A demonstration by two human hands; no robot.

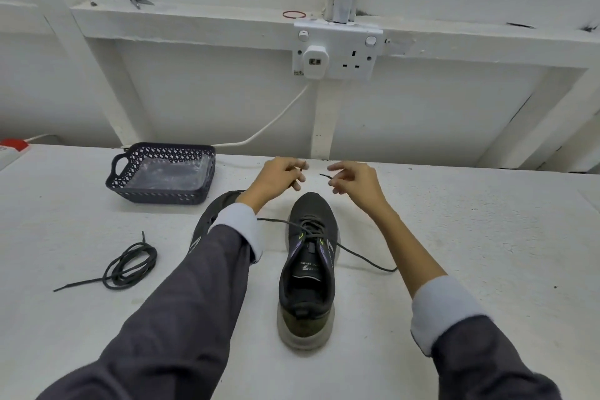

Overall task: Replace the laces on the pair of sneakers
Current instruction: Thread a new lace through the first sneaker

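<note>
Left hand (280, 178) pinches lace (309, 227); right hand (355, 183) pinches its other end.

In front of me a dark grey sneaker (306, 273) stands upright mid-table, heel toward me, toe to the far edge. The threaded lace (276, 221) runs out on both sides. The second sneaker (209, 214) sits just left, partly hidden. A loose lace (130, 266) lies coiled toward the left edge.

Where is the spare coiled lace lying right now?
In the head view, the coiled lace lies on the white table at the left, nearer the camera than the basket, beside the left sleeve.
</note>
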